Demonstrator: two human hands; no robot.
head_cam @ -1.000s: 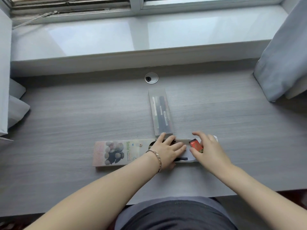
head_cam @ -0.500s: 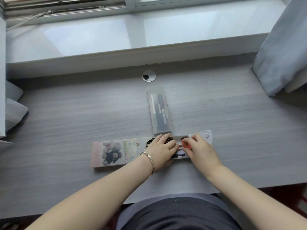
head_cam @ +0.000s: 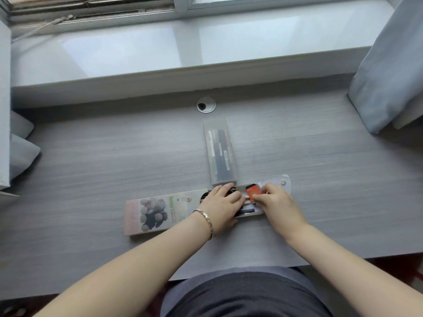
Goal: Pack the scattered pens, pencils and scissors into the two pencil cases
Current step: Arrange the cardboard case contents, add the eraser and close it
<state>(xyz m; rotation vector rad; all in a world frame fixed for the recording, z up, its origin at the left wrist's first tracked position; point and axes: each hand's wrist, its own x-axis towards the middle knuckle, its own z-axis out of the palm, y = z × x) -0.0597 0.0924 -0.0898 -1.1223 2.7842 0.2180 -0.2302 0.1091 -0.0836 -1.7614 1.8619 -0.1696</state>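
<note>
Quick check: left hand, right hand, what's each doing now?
Left hand: open, pressed flat on the printed case.
Right hand: pinching the orange item at the case's open end.

grey wooden desk (head_cam: 91, 175), round cable grommet (head_cam: 206, 105), window sill (head_cam: 183, 49), grey curtain (head_cam: 389, 72)

We see two pencil cases on the desk (head_cam: 91, 170): one clear case (head_cam: 220, 152) at 12 o'clock and one picture case (head_cam: 155, 212) lying at 6 o'clock from it. We count one small orange box (head_cam: 253, 191), one bracelet (head_cam: 206, 219), two hands, one round desk hole (head_cam: 206, 105). Pens inside are too blurry to count.
</note>
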